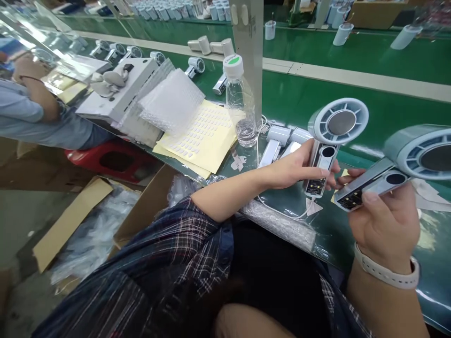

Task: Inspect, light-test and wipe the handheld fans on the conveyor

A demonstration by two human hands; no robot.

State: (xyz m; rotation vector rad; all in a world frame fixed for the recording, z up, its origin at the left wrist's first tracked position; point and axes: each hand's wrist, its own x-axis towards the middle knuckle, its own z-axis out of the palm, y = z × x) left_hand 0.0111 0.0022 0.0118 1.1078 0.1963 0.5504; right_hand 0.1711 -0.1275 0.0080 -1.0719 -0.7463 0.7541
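Over the green bench my left hand (299, 164) grips a light-blue handheld fan (321, 162) by its handle, thumb across the front. Its round head points up and a small circuit board shows low on the handle. A white cable (299, 218) runs to its lower end. My right hand (385, 218), with a pale watch strap at the wrist, is closed around the handle of a second handheld fan (380, 183). That one is tilted, head to the right, and its lower end also shows a bare board. The two fans are apart.
Left of my hands are a plastic bottle (244, 108), yellow sticker sheets (207, 136) and bubble-wrap pouches (172, 101). More fans (278, 136) lie behind my left hand. A bubble-wrap roll (282, 225) lies along the front edge. A metal post (248, 47) rises behind the bottle. A co-worker (38, 110) sits at left.
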